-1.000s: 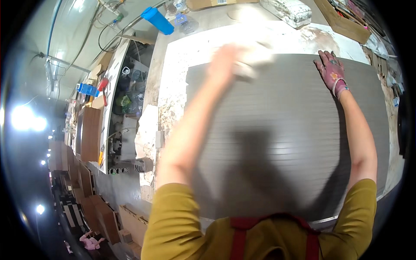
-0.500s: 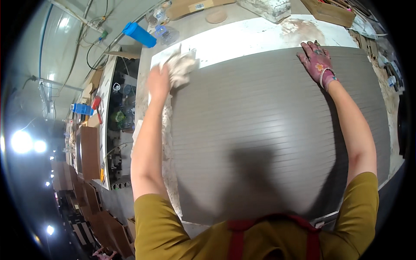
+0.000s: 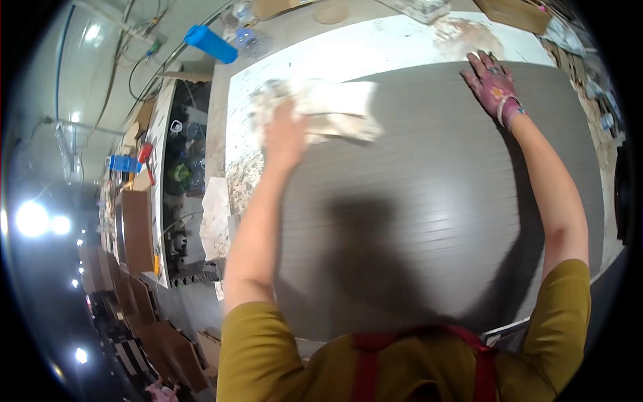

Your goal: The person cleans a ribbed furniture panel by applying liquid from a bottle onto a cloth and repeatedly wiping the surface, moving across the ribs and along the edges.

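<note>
A large grey panel point(image 3: 429, 161) with fine horizontal grooves lies flat in front of me. My bare left hand point(image 3: 284, 134) is on a crumpled off-white cloth point(image 3: 341, 110) at the panel's far left corner. Part of the cloth spreads over the panel, and motion blurs both it and the fingers, which seem to grip it from above. At the far right edge, my right hand point(image 3: 492, 87) rests flat with fingers spread, in a stained pink glove with a flower pattern. It holds nothing.
A white, dirt-marked board point(image 3: 395, 40) shows beyond the panel. Behind it stand a blue cup point(image 3: 211, 43), a clear plastic bottle point(image 3: 251, 41) and a cardboard box point(image 3: 516, 15). To the left, a shelf unit holds bottles and a red-headed tool point(image 3: 146, 157).
My left hand has swept the cloth rightward onto the panel, and the cloth has spread out. The panel's left edge seems shifted slightly right. My right hand stays on the far right edge.
</note>
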Demonstrator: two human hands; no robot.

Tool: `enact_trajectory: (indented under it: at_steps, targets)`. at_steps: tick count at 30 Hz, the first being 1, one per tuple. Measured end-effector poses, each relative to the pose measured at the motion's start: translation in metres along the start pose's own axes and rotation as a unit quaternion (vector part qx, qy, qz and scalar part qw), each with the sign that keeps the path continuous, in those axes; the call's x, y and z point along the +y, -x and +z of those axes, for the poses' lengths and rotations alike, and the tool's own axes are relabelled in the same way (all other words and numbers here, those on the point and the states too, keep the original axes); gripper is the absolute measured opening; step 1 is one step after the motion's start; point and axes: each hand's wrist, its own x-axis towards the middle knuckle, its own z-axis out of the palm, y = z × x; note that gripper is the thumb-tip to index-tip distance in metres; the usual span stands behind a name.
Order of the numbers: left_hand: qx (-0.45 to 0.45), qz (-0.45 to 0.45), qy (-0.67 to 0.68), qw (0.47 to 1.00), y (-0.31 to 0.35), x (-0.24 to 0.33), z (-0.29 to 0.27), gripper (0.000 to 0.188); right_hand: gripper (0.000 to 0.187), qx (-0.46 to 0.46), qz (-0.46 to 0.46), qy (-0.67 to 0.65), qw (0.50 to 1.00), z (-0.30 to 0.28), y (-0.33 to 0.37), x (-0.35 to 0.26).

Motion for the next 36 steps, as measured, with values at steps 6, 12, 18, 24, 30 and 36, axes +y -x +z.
enact_trajectory:
  at_steps: [6, 12, 18, 24, 30, 36]
  targets:
    - [0.102, -0.171, 0.048, 0.979, -0.006, -0.094, -0.029, 0.041, 0.057, -0.006, -0.011, -0.004, 1.000, -0.007, -0.002, -0.014]
    - [0.080, -0.042, 0.246, 0.965, -0.031, 0.076, -0.019, 0.046, 0.056, 0.006, -0.013, 0.004, 1.000, 0.003, -0.002, -0.002]
    - [-0.015, 0.172, 0.052, 0.984, -0.017, 0.153, 0.035, 0.068, 0.055, -0.018, 0.012, 0.002, 1.000, -0.006, -0.001, -0.004]
    - [0.102, -0.042, 0.077, 0.991, 0.037, -0.008, -0.002, 0.050, 0.055, 0.005, -0.009, -0.020, 1.000, -0.008, 0.003, -0.018]
    - [0.108, -0.242, 0.636, 0.725, 0.086, 0.020, -0.097, 0.041, 0.054, 0.045, -0.019, -0.037, 0.998, -0.014, 0.007, -0.002]
    - [-0.113, -0.058, 0.744, 0.656, 0.143, 0.078, -0.098, 0.040, 0.058, 0.121, -0.190, -0.362, 0.904, -0.068, 0.073, -0.039]
